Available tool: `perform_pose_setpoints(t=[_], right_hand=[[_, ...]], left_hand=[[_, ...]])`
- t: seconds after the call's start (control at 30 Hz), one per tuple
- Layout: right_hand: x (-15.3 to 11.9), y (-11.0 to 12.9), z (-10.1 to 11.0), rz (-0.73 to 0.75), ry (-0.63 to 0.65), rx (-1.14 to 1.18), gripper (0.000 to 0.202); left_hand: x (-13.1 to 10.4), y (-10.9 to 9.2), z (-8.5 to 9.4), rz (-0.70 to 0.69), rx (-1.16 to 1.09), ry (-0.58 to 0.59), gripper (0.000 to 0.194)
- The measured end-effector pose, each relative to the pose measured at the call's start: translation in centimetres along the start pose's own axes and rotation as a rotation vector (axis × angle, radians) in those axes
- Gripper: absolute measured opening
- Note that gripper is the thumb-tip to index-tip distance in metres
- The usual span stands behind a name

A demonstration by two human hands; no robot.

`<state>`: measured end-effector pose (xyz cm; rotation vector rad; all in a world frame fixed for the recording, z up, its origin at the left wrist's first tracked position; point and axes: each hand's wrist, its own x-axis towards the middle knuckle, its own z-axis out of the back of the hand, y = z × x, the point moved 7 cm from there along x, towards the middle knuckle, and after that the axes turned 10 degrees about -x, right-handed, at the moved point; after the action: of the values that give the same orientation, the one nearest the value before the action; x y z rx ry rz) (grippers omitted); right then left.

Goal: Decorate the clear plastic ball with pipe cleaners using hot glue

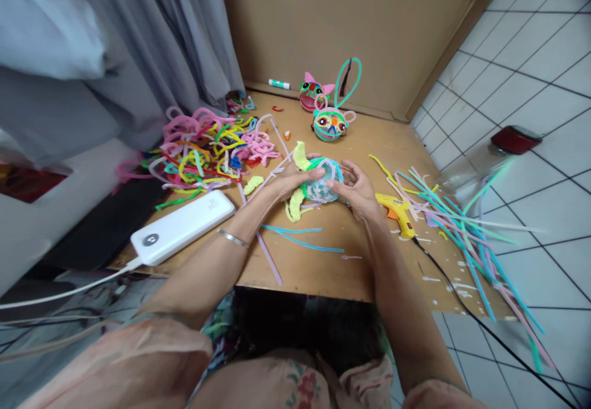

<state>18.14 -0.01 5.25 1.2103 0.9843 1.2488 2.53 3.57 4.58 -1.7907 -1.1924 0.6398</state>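
Between my two hands is a round pipe-cleaner craft piece [327, 186] with a pale, see-through middle, a green and blue rim and yellow fuzzy parts sticking out on its left. My left hand [295, 181] grips its left side, thumb laid over the face. From the right, my right hand [357, 188] presses its thumb on the piece while its fingers curl behind the edge. Loose blue pipe cleaners [305, 239] lie on the table just below. A yellow glue gun [398, 213] rests beside my right wrist.
A tangled heap of coloured pipe cleaners [207, 150] and a white power bank [182, 227] are at left. Two finished-looking animal heads [330, 124] stand at the back, near a glue stick [279, 84]. Straight pipe cleaners [466, 224] and a red-lidded bottle [489, 156] are at right.
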Motion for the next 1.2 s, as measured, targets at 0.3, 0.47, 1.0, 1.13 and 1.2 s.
perform_pose_setpoints(t=[0.3,0.47,1.0,1.13,1.2], right_hand=[[0.18,-0.29,0.10,-0.010,-0.023,-0.023,0.101],[0.09,-0.31,0.03,0.010,0.018,-0.047,0.105],[-0.05,-0.16,-0.04,0.028,0.048,-0.041,0.094],[0.01,-0.36,-0.26,0.042,0.031,-0.044,0.092],[-0.02,-0.36,-0.46,0.087,0.013,-0.065,0.088]], left_hand=[[-0.11,0.02,-0.18,0.004,0.094,0.063,0.100],[0.16,-0.23,0.06,-0.055,0.198,0.077,0.100],[0.22,-0.65,-0.18,-0.077,0.240,0.060,0.100],[0.21,-0.45,-0.18,-0.054,0.189,0.053,0.099],[0.22,-0.42,-0.14,-0.056,0.182,0.048,0.099]])
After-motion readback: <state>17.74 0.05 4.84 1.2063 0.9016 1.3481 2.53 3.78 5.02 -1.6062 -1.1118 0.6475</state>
